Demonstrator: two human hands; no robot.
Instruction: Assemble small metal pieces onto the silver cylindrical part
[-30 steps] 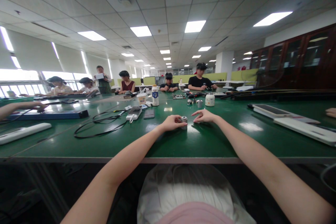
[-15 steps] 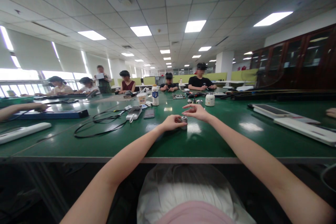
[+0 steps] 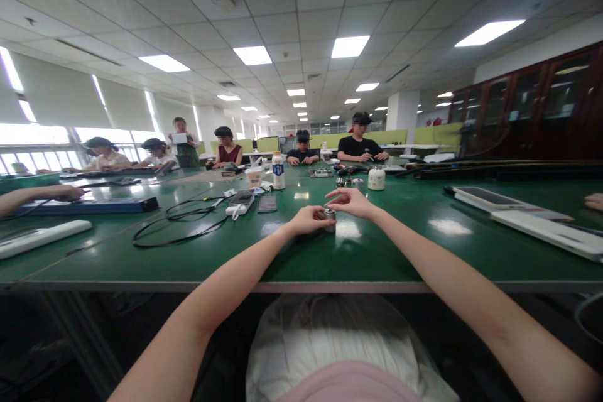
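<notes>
On the green table in front of me stands a small silver metal cylinder [image 3: 330, 218], upright, with a narrower piece at its top. My left hand [image 3: 308, 220] grips it from the left, thumb on the near side and fingers mostly hidden behind. Just above the cylinder's top is my right hand [image 3: 353, 202], coming in from the right. Its thumb and fingers are curved with a gap between them, and the thumb tip is close to the top piece. Whether it touches cannot be made out.
Beyond my hands are a white jar [image 3: 376, 179], small metal parts [image 3: 358, 183], a bottle [image 3: 278, 173] and a cup [image 3: 255, 177]. A black cable [image 3: 160, 245] loops at left. A phone [image 3: 487, 197] and white bars [image 3: 546, 233] lie right. Other people sit around the table.
The fingertips of my right hand have shifted very slightly left and down over the cylinder's top. My left hand and the cylinder stay in place.
</notes>
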